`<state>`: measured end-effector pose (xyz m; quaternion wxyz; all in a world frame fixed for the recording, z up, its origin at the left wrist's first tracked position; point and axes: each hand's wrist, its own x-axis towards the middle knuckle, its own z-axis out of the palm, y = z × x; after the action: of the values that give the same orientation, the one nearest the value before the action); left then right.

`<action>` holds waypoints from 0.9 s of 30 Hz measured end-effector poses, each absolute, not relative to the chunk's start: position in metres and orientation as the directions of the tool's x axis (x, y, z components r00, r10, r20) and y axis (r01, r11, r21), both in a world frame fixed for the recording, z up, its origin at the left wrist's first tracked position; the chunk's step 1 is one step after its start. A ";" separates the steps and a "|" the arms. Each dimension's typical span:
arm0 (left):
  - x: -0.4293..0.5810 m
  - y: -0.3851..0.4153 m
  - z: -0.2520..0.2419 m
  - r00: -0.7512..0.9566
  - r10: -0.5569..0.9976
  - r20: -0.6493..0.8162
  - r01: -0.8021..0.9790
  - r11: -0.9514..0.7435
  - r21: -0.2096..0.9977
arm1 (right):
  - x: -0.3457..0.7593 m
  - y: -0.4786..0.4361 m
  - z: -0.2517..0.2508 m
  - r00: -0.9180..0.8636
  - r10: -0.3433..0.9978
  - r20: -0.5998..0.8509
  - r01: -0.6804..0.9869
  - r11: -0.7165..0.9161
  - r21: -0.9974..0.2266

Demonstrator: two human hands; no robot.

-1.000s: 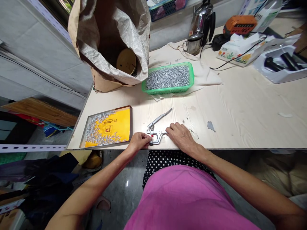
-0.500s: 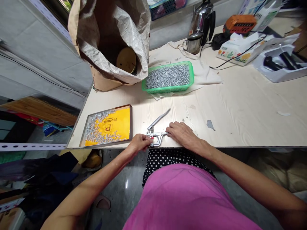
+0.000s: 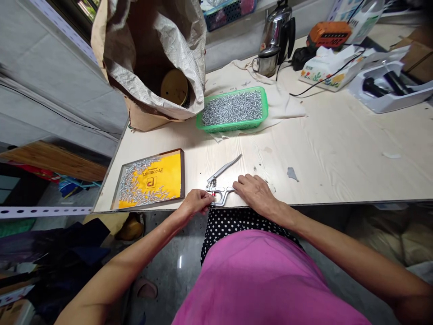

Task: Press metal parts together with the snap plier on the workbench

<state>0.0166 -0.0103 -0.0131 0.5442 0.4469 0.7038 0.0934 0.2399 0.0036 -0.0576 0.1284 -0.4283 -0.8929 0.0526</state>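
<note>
Silver hand pliers (image 3: 224, 172), of the snap-fastener press kind with a spring and a red part near the jaws, lie at the table's front edge with the upper handle raised. My left hand (image 3: 197, 201) is closed in a pinch at the jaws; whatever small piece it holds is hidden by the fingers. My right hand (image 3: 254, 192) has its fingers wrapped round the end of the lower handle. Left of the pliers lies a shallow tray (image 3: 182, 174) lined with a yellow printed sheet (image 3: 171, 169), with many small metal pieces (image 3: 130, 185) heaped along its left side.
Behind the pliers stands a green plastic basket (image 3: 265, 106) full of small metal pieces. A large open sack (image 3: 145, 115) with a round tin inside is at the back left. Farther right are a metal kettle (image 3: 275, 34), a cup (image 3: 268, 63), a tissue pack (image 3: 321, 74) and a white bin (image 3: 379, 103).
The view has shifted slightly, so the things at the back sit a little farther left. Both hands keep nearly the same places at the pliers, whose upper handle stays raised.
</note>
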 end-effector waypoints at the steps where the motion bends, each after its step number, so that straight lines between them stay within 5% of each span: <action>1: 0.017 -0.010 -0.013 -0.007 0.731 -0.683 0.526 0.583 0.619 | 0.240 0.004 -0.058 -0.604 0.778 0.176 0.749 0.629 -0.209; 9: 0.019 -0.014 -0.011 -0.036 0.723 -0.690 0.468 0.622 0.628 | 0.251 0.016 -0.044 -0.632 0.767 0.107 0.700 0.625 -0.346; 27: 0.022 -0.017 -0.009 -0.088 0.713 -0.695 0.447 0.652 0.612 | 0.253 0.075 -0.049 -0.744 0.668 0.031 0.629 0.714 -0.307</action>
<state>0.0223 -0.0169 -0.0092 0.5451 0.3987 0.7273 0.1222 0.2531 0.0747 -0.0490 0.0697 -0.3511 -0.9232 0.1397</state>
